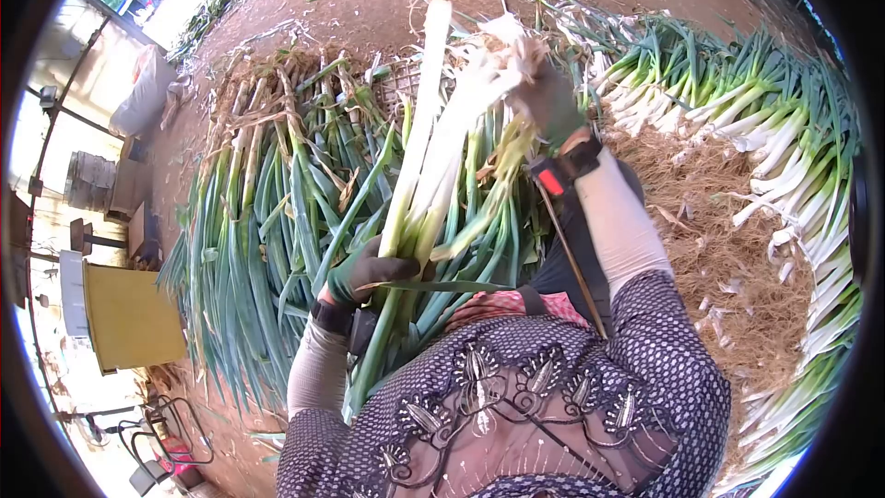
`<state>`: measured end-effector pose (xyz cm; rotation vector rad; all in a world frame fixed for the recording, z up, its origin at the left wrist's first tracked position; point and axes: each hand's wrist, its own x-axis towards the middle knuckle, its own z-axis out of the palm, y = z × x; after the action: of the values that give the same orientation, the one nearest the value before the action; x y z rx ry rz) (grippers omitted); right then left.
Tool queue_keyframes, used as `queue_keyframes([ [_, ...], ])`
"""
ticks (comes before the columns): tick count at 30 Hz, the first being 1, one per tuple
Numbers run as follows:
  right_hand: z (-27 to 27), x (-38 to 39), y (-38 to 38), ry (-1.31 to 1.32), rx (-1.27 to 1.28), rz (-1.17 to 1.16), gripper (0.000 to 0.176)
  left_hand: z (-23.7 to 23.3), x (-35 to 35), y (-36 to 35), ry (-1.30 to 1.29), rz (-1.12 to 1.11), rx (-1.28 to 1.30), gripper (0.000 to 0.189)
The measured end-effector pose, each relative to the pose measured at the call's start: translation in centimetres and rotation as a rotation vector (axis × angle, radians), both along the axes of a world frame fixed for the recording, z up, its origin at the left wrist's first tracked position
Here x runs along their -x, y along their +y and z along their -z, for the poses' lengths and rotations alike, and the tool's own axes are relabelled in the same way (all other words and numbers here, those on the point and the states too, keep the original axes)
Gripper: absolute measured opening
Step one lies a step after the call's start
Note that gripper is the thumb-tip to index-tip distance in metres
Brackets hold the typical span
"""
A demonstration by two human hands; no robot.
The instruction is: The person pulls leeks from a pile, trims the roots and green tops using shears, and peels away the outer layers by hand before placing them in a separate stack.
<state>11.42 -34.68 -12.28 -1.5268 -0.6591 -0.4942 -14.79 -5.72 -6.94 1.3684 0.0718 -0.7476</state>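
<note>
My left hand [373,272], in a dark glove, is wrapped around the green lower part of a few leeks [419,166]. Their white shafts point up and away from me, and one ends in a brown root tuft. My gloved right hand [548,106] is closed at the upper right of these shafts, by the root ends. It is a little blurred. Pale and yellowish outer leaves [502,166] hang from it, partly peeled away from the shafts. Just how its fingers grip them is hidden.
Unpeeled leeks [267,175] with dry roots are heaped in front and to the left. Clean white leeks [774,111] lie in a curved row on the right, around a pile of root trimmings [710,231]. A yellow container [134,314] stands at far left.
</note>
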Motion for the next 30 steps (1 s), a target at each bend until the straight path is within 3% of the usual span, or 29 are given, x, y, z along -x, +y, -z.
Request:
queue_keyframes([
  [2, 0.2, -4.6, -5.3, -0.133, 0.301, 0.192, 0.028, -1.2, 0.9, -1.2, -0.060, -0.084, -0.040, 0.047],
  [4, -1.6, -7.6, -9.9, 0.136, 0.230, 0.162, 0.022, -0.8, 1.4, -1.7, -0.075, -0.106, -0.109, 0.049],
  [6, -2.4, -10.2, -12.7, 0.268, 0.210, 0.351, 0.019, 1.2, 1.7, -2.0, -0.209, -0.062, -0.294, 0.054],
  [8, -6.1, -8.2, -11.7, 0.527, -0.175, 0.137, 0.032, 0.8, 1.8, -2.9, -0.284, -0.029, -0.424, 0.052],
  [12, -7.3, -8.1, -7.1, 0.215, 0.381, -0.151, 0.046, -0.4, 1.9, -4.6, -0.429, 0.109, -0.710, 0.041],
  [15, -14.0, -0.1, -2.2, 0.451, 1.158, 0.035, 0.076, 0.6, 2.3, -5.3, -0.475, 0.148, -0.845, 0.041],
  [16, -10.6, -2.1, -2.6, 0.437, 1.160, -0.009, 0.082, 0.8, 2.6, -5.4, -0.523, 0.132, -0.859, 0.040],
  [18, -10.3, -1.4, -2.0, 0.324, 1.366, -0.008, 0.085, 1.0, 2.7, -5.1, -0.527, 0.124, -0.876, 0.040],
  [21, -10.5, -1.5, -1.8, 0.403, 1.588, -0.113, 0.067, 1.8, 2.9, -4.9, -0.535, 0.110, -0.894, 0.041],
  [23, -7.9, -3.7, -3.0, 0.279, 1.512, 0.040, 0.068, 1.8, 2.9, -4.6, -0.539, 0.097, -0.874, 0.042],
  [25, -9.0, -3.6, -3.9, 0.176, 1.437, 0.289, 0.073, 1.4, 2.9, -4.2, -0.539, 0.088, -0.820, 0.043],
  [29, -7.2, -9.5, -12.1, 0.583, 0.682, 0.402, 0.087, 0.2, 2.4, -2.1, -0.315, -0.056, -0.402, 0.049],
  [30, -7.3, -8.5, -12.9, 0.622, 0.550, 0.331, 0.076, -0.2, 2.3, -1.7, -0.243, -0.103, -0.316, 0.050],
])
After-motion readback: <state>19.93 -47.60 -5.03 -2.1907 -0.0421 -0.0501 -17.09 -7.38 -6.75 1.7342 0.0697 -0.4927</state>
